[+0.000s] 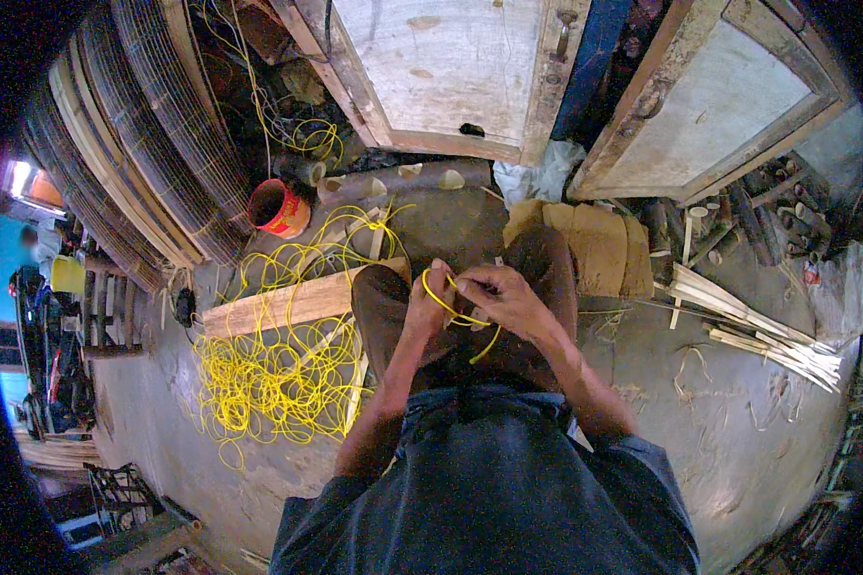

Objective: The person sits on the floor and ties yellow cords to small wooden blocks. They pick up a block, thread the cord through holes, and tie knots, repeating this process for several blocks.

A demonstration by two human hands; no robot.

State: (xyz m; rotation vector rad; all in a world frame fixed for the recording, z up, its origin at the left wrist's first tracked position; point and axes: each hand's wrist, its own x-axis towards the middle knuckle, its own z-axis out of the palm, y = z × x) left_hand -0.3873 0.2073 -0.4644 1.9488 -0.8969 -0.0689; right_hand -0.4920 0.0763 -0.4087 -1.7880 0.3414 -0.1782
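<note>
Above my lap, a yellow cord [486, 349] curves across both hands, with its short end hanging down between my knees. My left hand [430, 305] is closed on the cord, fingers pressed together and pointing away from me. Close beside it, my right hand [503, 297] pinches at the cord; its fingertips are partly hidden. To the left, a tangled heap of yellow cord [259, 383] lies on the floor. Some of its loops spread over a wooden plank [297, 299] that reaches to my left knee.
A red bucket [283, 211] stands at the far left beside tall slatted rolls [153, 115]. Framed panels [451, 67] lean at the back. Flattened cardboard [594, 249] lies past my right knee, and pale split strips [758, 331] lie farther right.
</note>
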